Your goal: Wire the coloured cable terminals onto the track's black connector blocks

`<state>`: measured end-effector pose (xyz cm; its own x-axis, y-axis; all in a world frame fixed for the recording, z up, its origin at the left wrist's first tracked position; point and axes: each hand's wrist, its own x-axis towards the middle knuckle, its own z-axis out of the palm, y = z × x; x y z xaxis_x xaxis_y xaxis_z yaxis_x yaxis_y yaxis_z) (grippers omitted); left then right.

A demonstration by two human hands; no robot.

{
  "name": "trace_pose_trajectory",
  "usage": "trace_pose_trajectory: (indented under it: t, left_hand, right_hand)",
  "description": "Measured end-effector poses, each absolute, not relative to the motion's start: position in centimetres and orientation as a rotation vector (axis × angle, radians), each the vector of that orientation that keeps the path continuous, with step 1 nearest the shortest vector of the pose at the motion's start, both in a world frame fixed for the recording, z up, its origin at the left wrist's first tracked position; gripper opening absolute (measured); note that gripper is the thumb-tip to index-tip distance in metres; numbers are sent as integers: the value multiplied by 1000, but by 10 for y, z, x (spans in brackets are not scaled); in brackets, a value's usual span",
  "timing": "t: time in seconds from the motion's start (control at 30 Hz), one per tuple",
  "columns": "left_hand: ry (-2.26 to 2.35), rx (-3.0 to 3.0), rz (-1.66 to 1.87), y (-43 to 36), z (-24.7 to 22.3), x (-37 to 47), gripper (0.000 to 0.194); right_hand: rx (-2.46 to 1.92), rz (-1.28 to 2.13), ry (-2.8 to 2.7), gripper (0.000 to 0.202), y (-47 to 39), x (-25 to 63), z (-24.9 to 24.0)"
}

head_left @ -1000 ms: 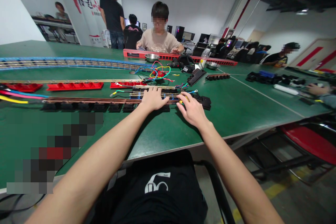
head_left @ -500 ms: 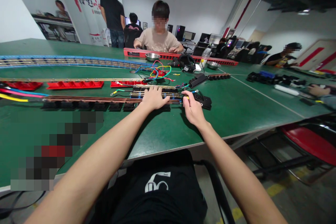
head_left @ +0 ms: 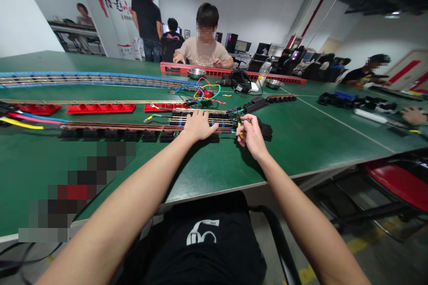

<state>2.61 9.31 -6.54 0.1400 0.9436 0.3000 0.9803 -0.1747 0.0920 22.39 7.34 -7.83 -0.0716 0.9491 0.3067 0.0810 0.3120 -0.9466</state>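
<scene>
My left hand (head_left: pixel 198 126) lies flat with spread fingers on a bundle of thin metal rails (head_left: pixel 177 119) set in black and blue holders. My right hand (head_left: pixel 251 136) is closed at the right end of these rails. Between its fingers shows a small yellow-and-black tool (head_left: pixel 242 134); its kind is mostly hidden by the fingers. Just beyond that hand is a black plastic end piece (head_left: pixel 266 132), partly covered. Left of my left hand, a green wire (head_left: pixel 152 116) with a ring terminal sticks out. Long brown rails (head_left: pixel 110 126) on black supports run off to the left.
Red holders (head_left: pixel 102 108) and a curved blue track (head_left: pixel 83 80) lie farther back. Coloured wires (head_left: pixel 209 93), a black power tool (head_left: pixel 239 81), metal bowls (head_left: pixel 196 73) and a bottle (head_left: pixel 263 75) sit near the middle. A co-worker (head_left: pixel 205 49) sits opposite behind a long red rail (head_left: pixel 281 78).
My right hand has shifted slightly right, off the rail ends, and its fingers have turned so the yellow-and-black tool shows more. My left hand stays on the rails. The view has swung slightly.
</scene>
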Motion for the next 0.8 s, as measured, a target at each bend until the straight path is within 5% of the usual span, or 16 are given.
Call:
trace_pose_trajectory:
  t: [0.53,0.8]
  left_hand:
    - [-1928,-2257,-449,93,-65,26,69]
    - [-1925,-2264,-442,93,-66,26,69]
  right_hand:
    - [-899,1138,-1075,37,76,230,-71]
    - [-1168,557,-1445,47,73,228,-80]
